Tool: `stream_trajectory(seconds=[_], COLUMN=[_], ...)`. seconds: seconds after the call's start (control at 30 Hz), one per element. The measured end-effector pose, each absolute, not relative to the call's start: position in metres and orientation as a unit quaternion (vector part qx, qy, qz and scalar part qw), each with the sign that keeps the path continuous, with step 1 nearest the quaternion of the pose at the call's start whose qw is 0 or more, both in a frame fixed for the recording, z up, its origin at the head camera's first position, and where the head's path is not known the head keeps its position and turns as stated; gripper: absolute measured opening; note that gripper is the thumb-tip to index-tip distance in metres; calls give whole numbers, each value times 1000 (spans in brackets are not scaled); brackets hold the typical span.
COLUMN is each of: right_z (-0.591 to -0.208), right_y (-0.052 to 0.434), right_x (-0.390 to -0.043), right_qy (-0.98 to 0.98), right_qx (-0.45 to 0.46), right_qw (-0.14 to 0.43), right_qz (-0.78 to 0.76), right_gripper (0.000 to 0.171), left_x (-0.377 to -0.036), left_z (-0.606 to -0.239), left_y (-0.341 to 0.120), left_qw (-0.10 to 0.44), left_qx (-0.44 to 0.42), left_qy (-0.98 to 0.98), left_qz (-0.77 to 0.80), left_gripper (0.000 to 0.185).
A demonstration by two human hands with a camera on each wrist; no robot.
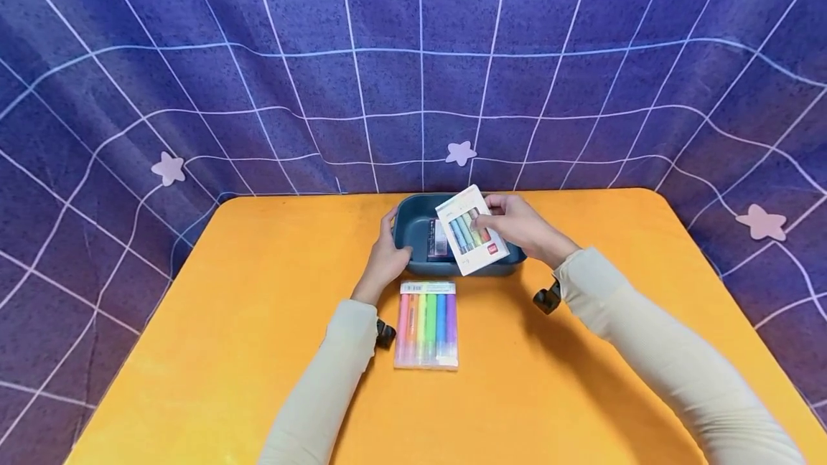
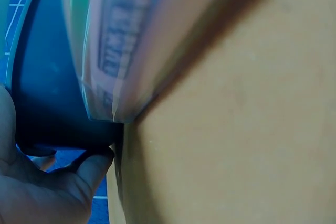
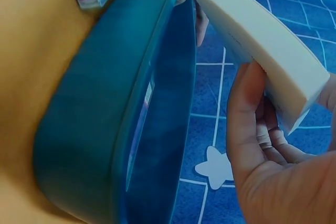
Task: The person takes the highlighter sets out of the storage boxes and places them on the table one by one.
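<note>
Over the teal bin (image 1: 413, 224) at the desk's (image 1: 226, 321) far edge, my right hand (image 1: 523, 228) pinches a white marker box (image 1: 470, 230), tilted above the rim. My left hand (image 1: 385, 260) grips the bin's left wall. Something pale, maybe another box, lies inside. A marker pack (image 1: 426, 323) sits just before the bin

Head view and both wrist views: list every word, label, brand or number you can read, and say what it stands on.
None can be read.
White box held by the right hand: small red logo, too small to read.
Clear highlighter pack on the table: header strip print too small.
Pack label in the left wrist view: dark print, blurred.
Item inside the blue bin: no legible print.
</note>
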State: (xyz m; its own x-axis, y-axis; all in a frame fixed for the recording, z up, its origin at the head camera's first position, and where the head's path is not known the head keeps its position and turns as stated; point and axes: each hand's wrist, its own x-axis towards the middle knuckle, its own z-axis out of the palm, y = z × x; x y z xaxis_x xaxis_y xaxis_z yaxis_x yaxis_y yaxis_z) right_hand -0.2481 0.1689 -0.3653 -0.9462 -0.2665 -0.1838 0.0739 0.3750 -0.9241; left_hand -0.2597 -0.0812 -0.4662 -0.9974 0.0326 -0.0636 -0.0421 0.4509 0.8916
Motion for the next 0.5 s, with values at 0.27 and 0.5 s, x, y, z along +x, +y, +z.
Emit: stream_trajectory(seconds=[0.27,0.5], right_z=[-365,-370], right_y=[173,180], right_x=[-242,-234], right_qy=[797,790], right_qx=[-49,-50], right_qw=[168,158], right_qz=[-579,-591], right_gripper=[33,36], left_x=[-261,-262], left_z=[-466,-468], left_y=[-80,-80], left_qw=[35,27], left_qx=[-4,-1], left_qy=[852,855], left_qz=[522,518], left_gripper=[84,85])
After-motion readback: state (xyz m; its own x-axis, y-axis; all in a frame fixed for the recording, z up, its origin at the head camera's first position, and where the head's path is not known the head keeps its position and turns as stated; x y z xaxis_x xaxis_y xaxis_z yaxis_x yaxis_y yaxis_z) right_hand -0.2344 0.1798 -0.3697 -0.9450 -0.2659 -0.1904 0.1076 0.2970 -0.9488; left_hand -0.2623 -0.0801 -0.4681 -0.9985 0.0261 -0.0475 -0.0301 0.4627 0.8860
